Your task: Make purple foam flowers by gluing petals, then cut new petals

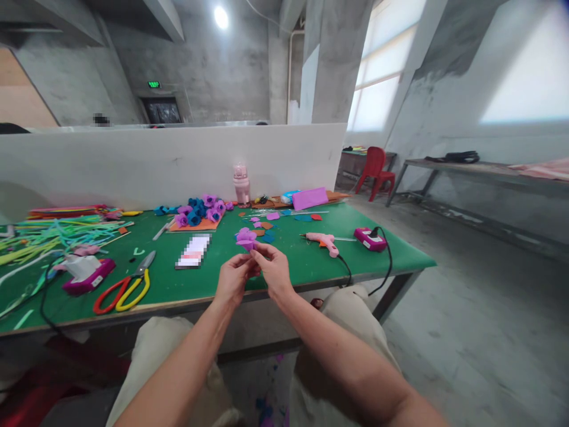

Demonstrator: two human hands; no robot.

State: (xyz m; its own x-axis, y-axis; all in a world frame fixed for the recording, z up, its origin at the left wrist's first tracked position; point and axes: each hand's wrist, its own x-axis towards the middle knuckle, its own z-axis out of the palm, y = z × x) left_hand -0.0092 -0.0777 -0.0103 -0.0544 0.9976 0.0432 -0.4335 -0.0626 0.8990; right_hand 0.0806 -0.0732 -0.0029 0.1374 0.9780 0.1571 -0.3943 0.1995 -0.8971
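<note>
A purple paper flower (246, 237) is held up between my two hands, just above the front edge of the green table (311, 265). My left hand (233, 277) is closed around its lower end. My right hand (274, 270) pinches the flower's lower right petals, its fingertips touching those of my left hand. Behind the flower lie loose cut pieces, among them a purple piece (272, 216) and a blue piece (269, 236). A pink glue gun (323, 242) rests on the table to the right of my hands.
Scissors (133, 284), a phone (194, 251) and a purple box (91, 276) lie to the left. Finished purple and blue flowers (202, 209) sit behind, near a pink bottle (241, 185). A corded purple box (370, 239) stands at right. Colourful strips (62, 234) cover the far left.
</note>
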